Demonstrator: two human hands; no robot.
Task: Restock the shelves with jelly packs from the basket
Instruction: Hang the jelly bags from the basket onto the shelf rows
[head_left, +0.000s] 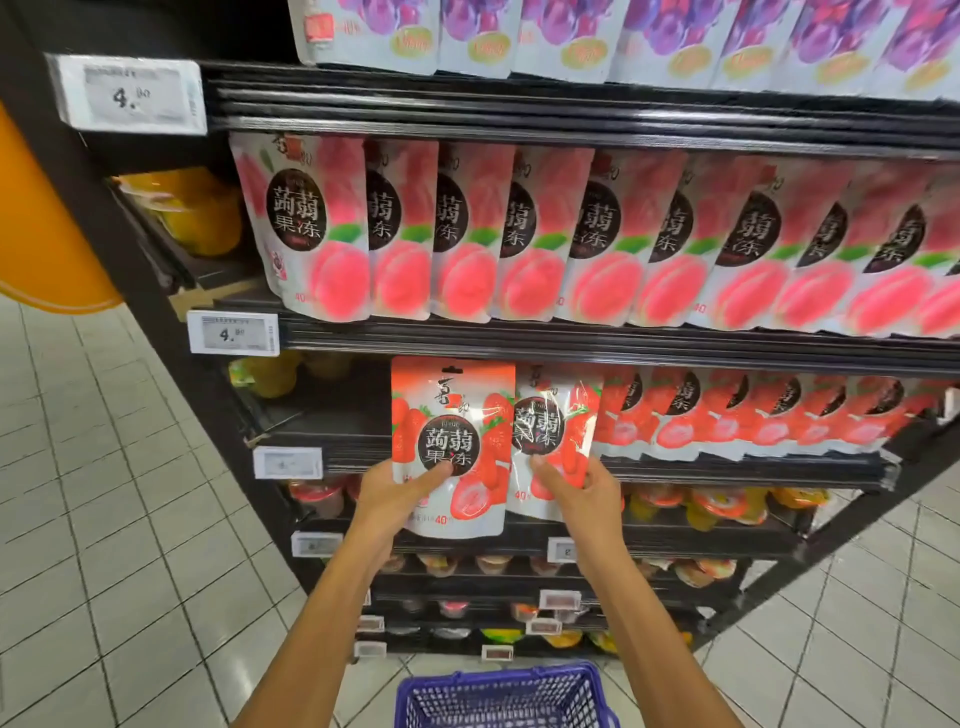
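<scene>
The left hand (397, 496) gripped a strawberry jelly pack (452, 415) by its lower left corner, thumb pressed across the front just under the dark round label and the other fingers hidden behind the pouch. The pack stood upright and faced the camera, held in front of the third shelf (332, 428) at the left end of its stock. The right hand (589, 493) pinched a second strawberry pack (550, 431) near its bottom, thumb on the front and fingers curled round the right edge. This pack was just right of the first, partly tucked behind it, and its glossy face caught the light. Both forearms reached up from the near edge of the scene.

To the right of the two held packs a row of strawberry packs (753, 415) leaned along the same shelf, overlapping one another. The shelf above carried a full row of peach packs (571, 239), and the top shelf carried purple grape packs (623, 36). Lower shelves held jelly cups (719, 506) in red and yellow. White price tags (130, 96) were clipped to the shelf fronts at the left.

A blue mesh basket (498, 696) sat on the tiled floor (104, 519) nearest the camera, between the forearms. Only its far rim and mesh walls showed, so I could not tell its contents.
</scene>
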